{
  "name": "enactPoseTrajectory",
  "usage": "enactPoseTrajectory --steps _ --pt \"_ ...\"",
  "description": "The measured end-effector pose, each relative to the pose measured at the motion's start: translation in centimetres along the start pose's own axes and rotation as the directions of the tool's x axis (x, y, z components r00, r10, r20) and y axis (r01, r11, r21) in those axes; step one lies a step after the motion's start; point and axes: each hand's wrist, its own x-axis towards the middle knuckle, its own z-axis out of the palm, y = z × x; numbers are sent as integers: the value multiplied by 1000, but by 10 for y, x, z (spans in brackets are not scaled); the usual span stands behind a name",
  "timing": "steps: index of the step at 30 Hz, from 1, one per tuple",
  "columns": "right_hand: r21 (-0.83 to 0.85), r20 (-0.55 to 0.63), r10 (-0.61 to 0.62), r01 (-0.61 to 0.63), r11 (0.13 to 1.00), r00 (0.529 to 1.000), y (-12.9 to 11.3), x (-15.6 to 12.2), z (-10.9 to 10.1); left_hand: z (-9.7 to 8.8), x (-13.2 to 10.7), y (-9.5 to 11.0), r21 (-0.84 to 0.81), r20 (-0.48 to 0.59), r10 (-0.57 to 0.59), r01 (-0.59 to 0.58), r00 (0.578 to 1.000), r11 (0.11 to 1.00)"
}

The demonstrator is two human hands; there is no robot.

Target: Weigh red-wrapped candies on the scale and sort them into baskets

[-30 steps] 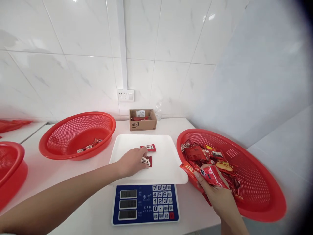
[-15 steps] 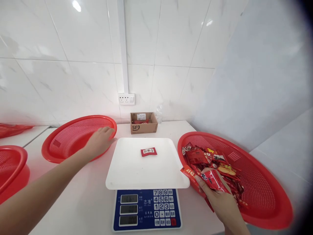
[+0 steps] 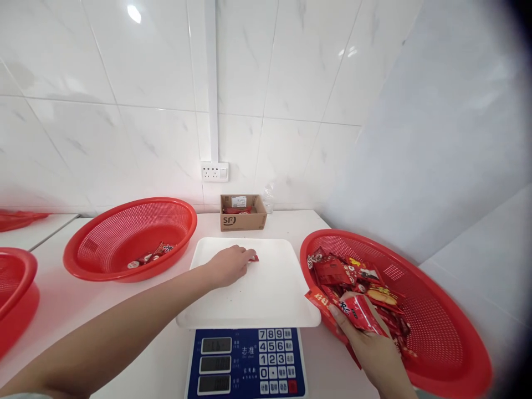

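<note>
My left hand (image 3: 230, 265) lies on the white scale tray (image 3: 266, 293), its fingers closed over a small red packet (image 3: 254, 257) that shows only at the fingertips. My right hand (image 3: 371, 339) holds a fan of red snack packets (image 3: 353, 310) over the near rim of the right red basket (image 3: 440, 343), which holds several more packets (image 3: 353, 272). The left red basket (image 3: 124, 233) has a few packets (image 3: 152, 255) lying in its bottom.
A blue electronic scale (image 3: 245, 363) with keypad and displays sits under the tray. A small cardboard box (image 3: 243, 213) stands against the tiled wall below a socket (image 3: 214, 171). Another red basket (image 3: 14, 291) is at the far left edge.
My left hand carried a packet from the tray to the left basket, then came back onto the tray and now covers the remaining packet. My right hand has kept its packets.
</note>
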Motion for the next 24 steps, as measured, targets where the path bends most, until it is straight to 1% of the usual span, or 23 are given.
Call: enactPoseTrajectory --steps 2,4,5,7,9,10,11,12,13,14,16,18,20,21,22,23,24 --pt "-22 17 -31 31 999 999 6 3 -2 -9 -10 -10 21 -47 -80 81 996 996" --pt "-27 74 -82 85 996 994 14 8 -6 -21 -23 -26 42 -117 -189 195 975 980" --pt "-28 114 -113 117 993 987 18 11 -8 -28 -31 -37 49 -154 -250 260 956 964" --pt "-35 197 -168 178 983 966 23 15 -12 -42 -47 -63 51 -217 -374 393 902 918" --pt "-46 235 -195 211 976 952 24 17 -14 -52 -64 -88 46 -244 -471 496 847 867" --pt "-44 242 -193 209 977 951 23 18 -14 -55 -72 -99 41 -243 -506 530 827 847" --pt "-27 232 -185 197 980 955 21 17 -13 -56 -79 -106 38 -242 -525 548 816 835" --pt "1 212 -175 179 984 961 17 16 -11 -56 -85 -109 39 -243 -529 553 813 832" --pt "34 186 -166 162 986 968 13 14 -9 -55 -90 -108 29 -250 -522 546 815 838" --pt "67 163 -158 149 987 974 8 11 -7 -52 -95 -102 1 -259 -506 524 823 852" --pt "111 137 -158 143 983 978 -3 5 -4 -42 -100 -79 -122 -269 -458 442 847 889" --pt "144 166 -183 159 977 969 -19 -2 -1 -31 -103 -45 -297 -232 -364 290 902 910" --pt "197 203 -223 183 963 953 -38 -10 3 -22 -102 -10 -444 -158 -203 114 966 889" --pt "222 229 -246 196 955 942 -48 -14 5 -18 -101 5 -523 -130 -144 56 981 850" --pt "250 269 -277 211 945 922 -59 -17 9 -14 -98 18 -609 -102 -108 24 989 793" --pt "280 321 -311 224 933 895 -69 -20 14 -10 -95 28 -698 -80 -83 4 993 716" --pt "318 396 -344 224 921 851 -78 -22 20 -7 -91 35 -780 -67 -73 -7 995 626"
